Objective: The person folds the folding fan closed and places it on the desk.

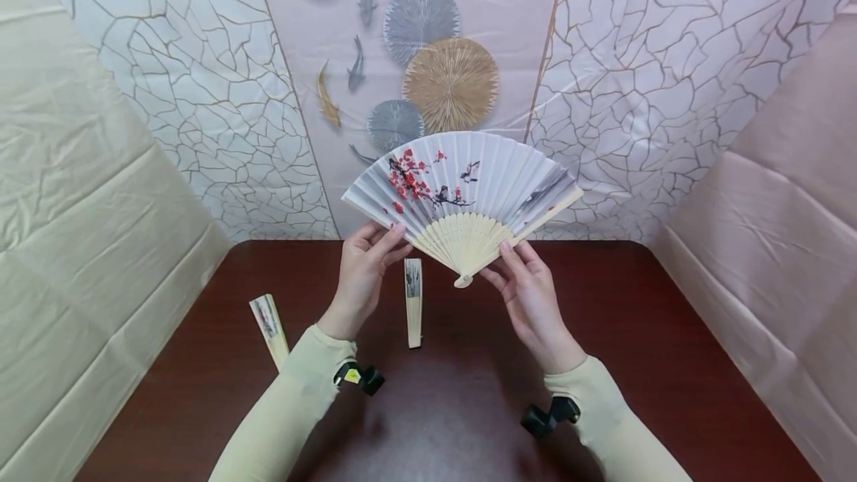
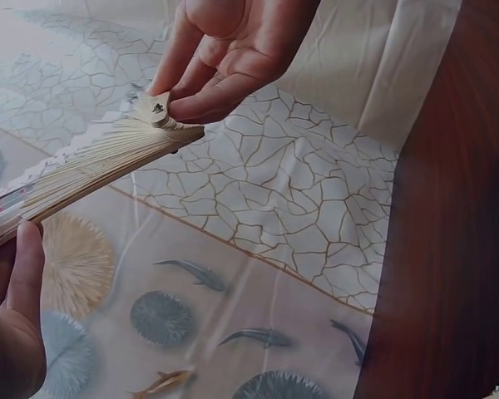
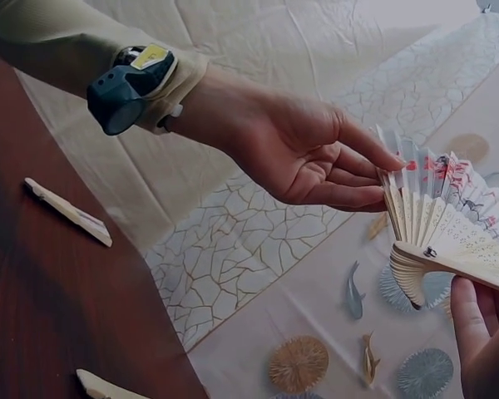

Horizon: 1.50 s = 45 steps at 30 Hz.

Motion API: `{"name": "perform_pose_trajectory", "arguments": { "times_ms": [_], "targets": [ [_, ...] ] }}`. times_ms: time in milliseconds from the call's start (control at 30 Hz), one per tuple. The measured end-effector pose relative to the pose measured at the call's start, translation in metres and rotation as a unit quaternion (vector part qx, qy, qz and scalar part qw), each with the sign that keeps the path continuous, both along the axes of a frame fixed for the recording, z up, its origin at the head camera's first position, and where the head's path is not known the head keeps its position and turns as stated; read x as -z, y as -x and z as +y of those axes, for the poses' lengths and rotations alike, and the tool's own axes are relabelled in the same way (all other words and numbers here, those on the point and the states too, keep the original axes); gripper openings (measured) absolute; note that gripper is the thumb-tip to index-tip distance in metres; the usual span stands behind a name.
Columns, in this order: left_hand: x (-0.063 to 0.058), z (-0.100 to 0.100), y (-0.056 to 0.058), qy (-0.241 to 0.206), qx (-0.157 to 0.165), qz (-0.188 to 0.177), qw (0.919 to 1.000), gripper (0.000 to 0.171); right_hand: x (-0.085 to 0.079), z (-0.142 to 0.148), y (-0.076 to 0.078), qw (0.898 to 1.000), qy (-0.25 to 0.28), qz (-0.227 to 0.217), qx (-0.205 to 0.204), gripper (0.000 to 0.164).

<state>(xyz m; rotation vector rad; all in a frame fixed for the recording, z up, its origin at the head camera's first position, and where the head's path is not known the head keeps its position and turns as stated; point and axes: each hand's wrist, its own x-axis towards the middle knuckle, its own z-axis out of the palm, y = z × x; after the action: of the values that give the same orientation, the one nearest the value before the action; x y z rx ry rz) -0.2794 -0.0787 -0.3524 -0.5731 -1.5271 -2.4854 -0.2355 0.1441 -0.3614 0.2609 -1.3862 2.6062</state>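
Note:
A folding fan is spread wide in the air above the table, its pale leaf painted with red blossoms, a dark branch and birds. My left hand pinches its left outer rib between thumb and fingers. On the other side my right hand grips the right outer rib, thumb on the near face. The ribs, cream and pierced with small holes, meet at a pivot at the bottom. Two folded fans lie below: one folded fan near the middle, another folded fan by the left forearm.
The dark red-brown table reaches back to a patterned cloth backdrop with fish and round motifs. Beige cloth walls slope up on both sides. Each sleeved wrist wears a small black camera.

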Motion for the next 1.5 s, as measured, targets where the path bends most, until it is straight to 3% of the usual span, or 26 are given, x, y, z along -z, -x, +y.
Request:
{"name": "perform_pose_trajectory", "arguments": {
  "times_ms": [667, 1500],
  "targets": [
    [0.008, -0.003, -0.004, 0.043, 0.007, -0.007, 0.9990, 0.038, 0.012, 0.005, -0.005, 0.999, -0.044, -0.003, -0.021, 0.036],
    [0.001, 0.001, 0.004, 0.102, 0.039, -0.010, 0.9939, 0.037, 0.013, 0.012, -0.009, 0.996, -0.079, -0.012, -0.036, 0.040]
  ]
}}
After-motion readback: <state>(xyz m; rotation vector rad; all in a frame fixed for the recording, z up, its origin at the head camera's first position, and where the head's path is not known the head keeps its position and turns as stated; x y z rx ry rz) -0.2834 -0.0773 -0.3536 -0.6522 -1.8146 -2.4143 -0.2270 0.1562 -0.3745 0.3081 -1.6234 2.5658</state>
